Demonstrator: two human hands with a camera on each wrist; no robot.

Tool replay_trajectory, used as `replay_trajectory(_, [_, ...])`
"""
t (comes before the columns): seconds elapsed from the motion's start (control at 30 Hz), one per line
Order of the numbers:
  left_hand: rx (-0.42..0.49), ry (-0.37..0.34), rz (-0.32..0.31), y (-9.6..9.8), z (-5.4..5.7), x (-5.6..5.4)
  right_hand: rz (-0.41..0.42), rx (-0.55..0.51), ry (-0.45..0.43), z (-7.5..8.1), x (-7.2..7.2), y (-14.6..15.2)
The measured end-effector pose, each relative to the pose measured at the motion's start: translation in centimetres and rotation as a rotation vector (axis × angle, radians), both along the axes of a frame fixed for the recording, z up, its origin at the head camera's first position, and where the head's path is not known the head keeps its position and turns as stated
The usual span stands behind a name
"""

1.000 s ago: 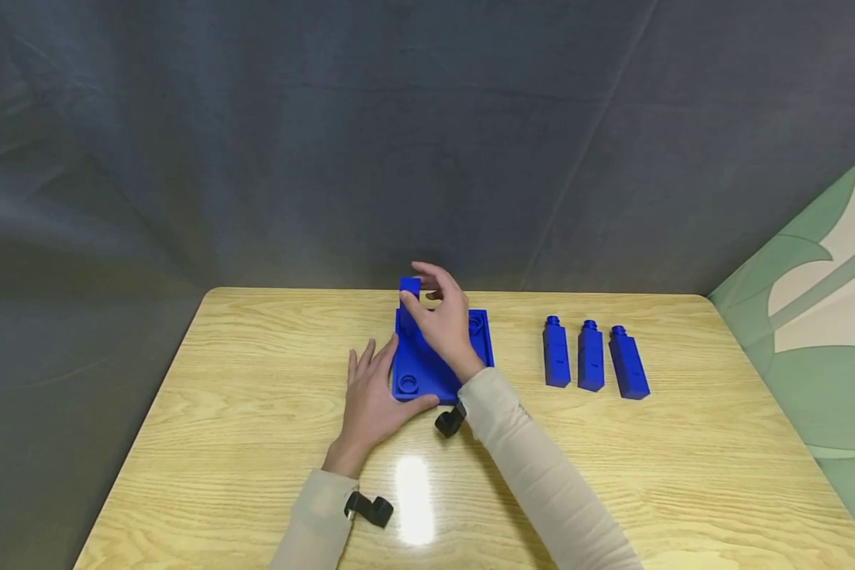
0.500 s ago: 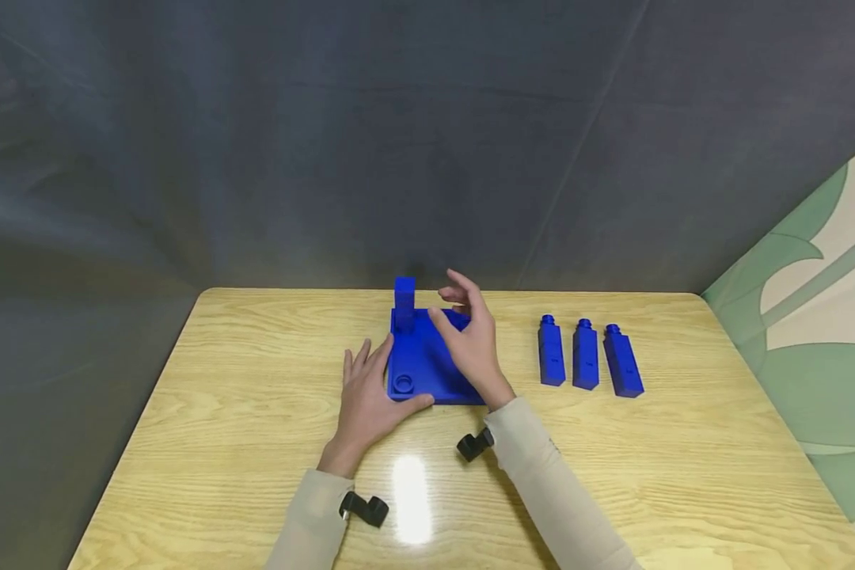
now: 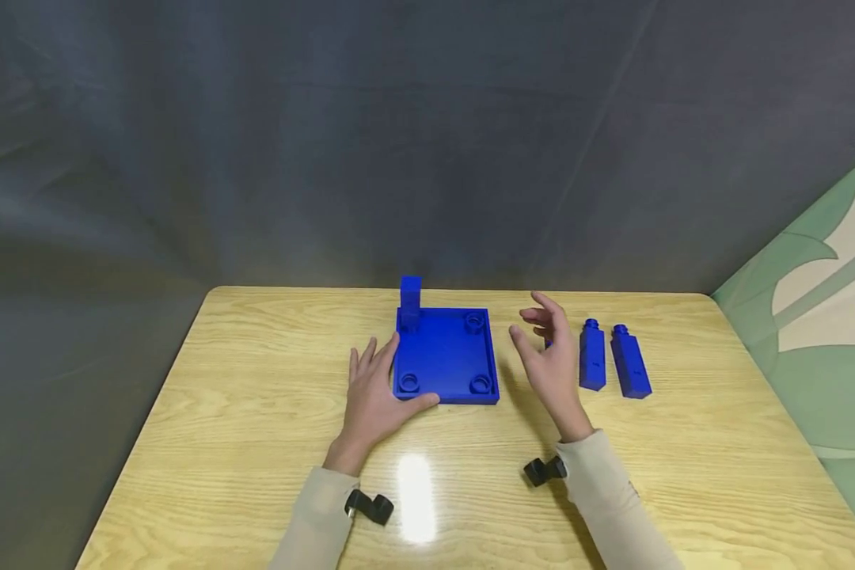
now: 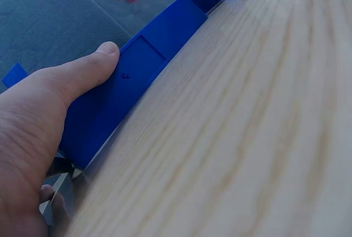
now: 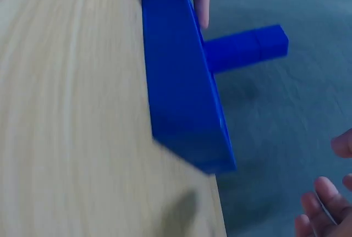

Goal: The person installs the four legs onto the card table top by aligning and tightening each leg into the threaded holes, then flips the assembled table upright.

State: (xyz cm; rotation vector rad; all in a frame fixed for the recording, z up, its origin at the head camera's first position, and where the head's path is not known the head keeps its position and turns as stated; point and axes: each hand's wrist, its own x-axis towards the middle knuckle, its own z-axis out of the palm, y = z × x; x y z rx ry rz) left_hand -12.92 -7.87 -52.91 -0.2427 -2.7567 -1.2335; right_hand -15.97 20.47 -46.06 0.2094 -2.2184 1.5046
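Observation:
A blue square base with a raised rim lies on the table, round sockets showing in three of its corners. In its far left corner a blue square post stands upright. My left hand rests at the near left corner, the thumb along the front wall and straight fingers by the left side; the left wrist view shows the thumb against the front wall. Right of the base, my right hand hovers with fingers spread and holds nothing. It mostly hides one lying blue post.
Two more blue posts, a middle one and an outer one, lie to the right, their ridged round tips pointing away. A dark curtain hangs behind the wooden table. Patterned green cloth is at the far right.
My right hand has let go of the upright post and moved right, off the base, to over the leftmost lying post. The post stays standing. My left hand keeps its place.

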Motion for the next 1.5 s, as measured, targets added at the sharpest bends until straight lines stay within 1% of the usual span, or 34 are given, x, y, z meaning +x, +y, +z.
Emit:
replay_trajectory(0.13, [0.001,-0.014,0.006,0.0,0.1,0.1,-0.069,0.008,-0.051,-0.2,1.0,1.8])
replay_trajectory(0.3, [0.003,-0.022,0.015,0.0,0.2,0.3,-0.115,0.023,-0.080,-0.4,1.8,3.2])
replay_trajectory(0.43, [0.002,-0.016,0.014,-0.1,0.2,0.3,-0.164,0.101,-0.082,-0.5,2.1,3.7])
replay_trajectory(0.53, [0.001,-0.015,0.005,-0.1,0.2,0.3,-0.186,0.158,-0.115,-0.7,2.1,4.0])
replay_trajectory(0.67, [-0.005,-0.019,0.000,-0.1,0.2,0.3,-0.194,0.232,-0.166,-0.9,2.2,4.4])
replay_trajectory(0.8, [-0.007,-0.026,-0.003,-0.1,0.3,0.2,-0.215,0.315,-0.207,-0.7,2.5,4.6])
replay_trajectory(0.9, [-0.003,-0.027,-0.003,0.0,0.3,0.2,-0.213,0.363,-0.239,-0.6,2.7,4.7])
replay_trajectory(1.0, [0.001,-0.027,0.000,0.0,0.3,0.2,-0.203,0.425,-0.247,-0.7,2.7,4.8])
replay_trajectory(1.2, [0.003,-0.030,-0.005,0.0,0.3,0.1,-0.203,0.542,-0.212,-1.2,2.6,4.9])
replay_trajectory(1.33, [0.004,-0.030,-0.004,0.1,0.3,0.1,-0.201,0.581,-0.202,-1.3,2.7,5.0])
replay_trajectory(1.5, [0.005,-0.041,0.002,0.0,0.4,0.2,-0.175,0.569,-0.227,-1.4,2.5,4.8])
